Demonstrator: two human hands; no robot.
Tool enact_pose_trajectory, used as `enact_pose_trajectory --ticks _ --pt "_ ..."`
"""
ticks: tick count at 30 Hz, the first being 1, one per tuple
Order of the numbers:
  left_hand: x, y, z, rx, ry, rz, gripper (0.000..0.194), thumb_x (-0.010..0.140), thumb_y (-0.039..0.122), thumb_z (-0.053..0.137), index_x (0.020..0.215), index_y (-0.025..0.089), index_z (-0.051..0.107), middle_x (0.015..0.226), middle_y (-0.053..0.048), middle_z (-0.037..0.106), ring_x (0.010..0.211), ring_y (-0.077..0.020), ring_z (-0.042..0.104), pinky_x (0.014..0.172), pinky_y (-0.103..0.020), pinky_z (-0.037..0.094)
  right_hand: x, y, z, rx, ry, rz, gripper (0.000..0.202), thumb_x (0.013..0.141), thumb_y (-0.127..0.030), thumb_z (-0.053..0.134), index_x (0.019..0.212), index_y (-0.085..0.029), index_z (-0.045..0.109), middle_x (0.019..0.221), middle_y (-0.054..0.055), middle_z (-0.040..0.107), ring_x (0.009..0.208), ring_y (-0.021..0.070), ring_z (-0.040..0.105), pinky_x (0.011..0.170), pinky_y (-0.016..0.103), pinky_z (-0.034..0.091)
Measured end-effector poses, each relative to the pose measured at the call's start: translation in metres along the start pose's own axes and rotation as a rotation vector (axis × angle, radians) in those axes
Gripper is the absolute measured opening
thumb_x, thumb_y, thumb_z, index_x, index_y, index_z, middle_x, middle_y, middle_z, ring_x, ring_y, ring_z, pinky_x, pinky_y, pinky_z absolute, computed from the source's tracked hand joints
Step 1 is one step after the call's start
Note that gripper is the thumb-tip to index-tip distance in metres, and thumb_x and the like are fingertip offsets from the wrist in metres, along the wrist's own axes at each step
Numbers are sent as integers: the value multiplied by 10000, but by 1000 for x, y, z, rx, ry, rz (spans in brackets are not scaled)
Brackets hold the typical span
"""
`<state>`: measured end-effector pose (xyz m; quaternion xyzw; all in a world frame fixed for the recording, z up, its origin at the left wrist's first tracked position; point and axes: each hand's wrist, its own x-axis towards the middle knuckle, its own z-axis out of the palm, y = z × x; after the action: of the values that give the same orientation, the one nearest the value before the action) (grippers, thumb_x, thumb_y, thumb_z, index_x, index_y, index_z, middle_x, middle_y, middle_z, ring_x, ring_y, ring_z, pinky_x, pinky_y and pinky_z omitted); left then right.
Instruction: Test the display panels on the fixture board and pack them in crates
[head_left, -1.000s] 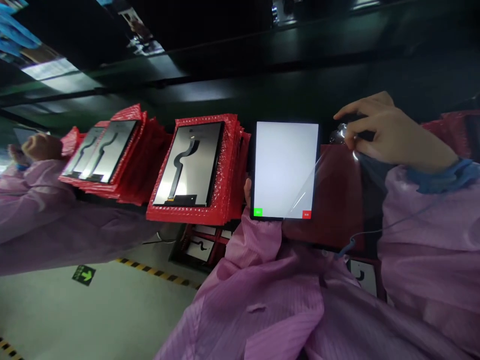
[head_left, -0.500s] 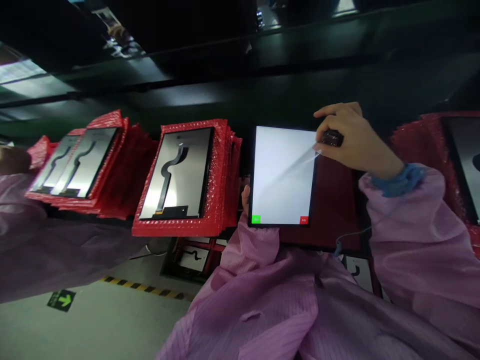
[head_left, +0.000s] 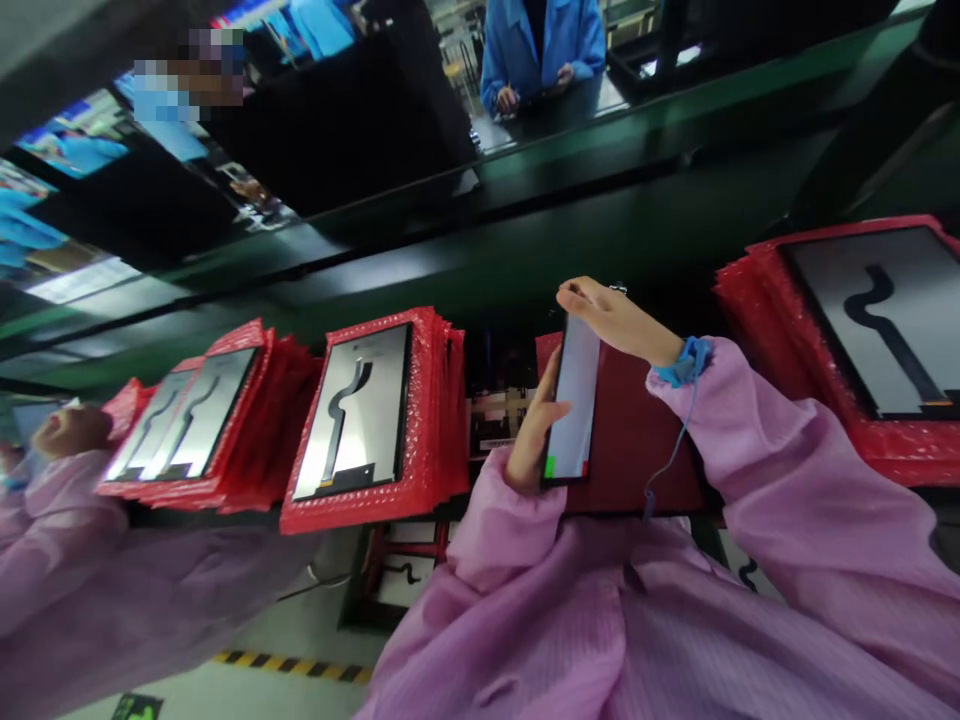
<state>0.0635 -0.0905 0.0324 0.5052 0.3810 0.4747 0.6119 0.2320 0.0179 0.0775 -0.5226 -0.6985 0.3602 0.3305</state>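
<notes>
Head view shows a lit panel (head_left: 576,400) raised over the left part of a dark red mat (head_left: 649,440), turned so that its pale face looks narrow, with a green patch and a red patch at its lower corners. The left hand (head_left: 534,435) is clamped on the panel's left edge, thumb across the front. The right hand (head_left: 619,322), above the mat, lies at the panel's top end with its fingers close together; whether they grip anything cannot be told. A blue wristband (head_left: 684,362) circles that wrist, its cord running down to the mat. Left of the mat stands a stack of red bubble bags (head_left: 444,420) topped by a silvery panel (head_left: 367,400); another bag stack (head_left: 757,300) stands to its right.
</notes>
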Motion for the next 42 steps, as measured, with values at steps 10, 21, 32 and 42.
enact_pose_trajectory --ticks 10,21,32,42 --pt "-32 -33 -25 883 359 339 278 990 319 485 1123 203 699 1252 -138 600 1247 -273 550 1124 -484 403 -1 -4 -17 -73 10 68 189 903 -382 599 930 -200 556 851 25 626 770 170 559 750 319 402" --pt "-67 -80 -70 1438 337 215 416 988 205 414 1346 225 626 1313 -176 498 1245 -321 477 1072 -572 421 1 1 -12 -119 26 33 226 920 -444 576 920 -219 550 835 35 605 783 199 561 782 361 428" --pt "-68 -81 -70 1456 373 272 388 987 212 456 1328 213 641 1359 -190 509 1270 -346 487 1044 -570 449 -1 -5 -8 -197 71 69 271 896 -420 559 1043 -194 583 1021 80 608 898 210 579 885 379 453" --pt "-71 -77 -71 1323 -179 455 505 996 314 492 1486 196 451 1516 -152 519 1465 -306 411 1225 -604 268 -40 8 -53 -398 224 44 494 776 -199 546 1270 -197 541 645 -16 495 611 197 530 694 373 460"
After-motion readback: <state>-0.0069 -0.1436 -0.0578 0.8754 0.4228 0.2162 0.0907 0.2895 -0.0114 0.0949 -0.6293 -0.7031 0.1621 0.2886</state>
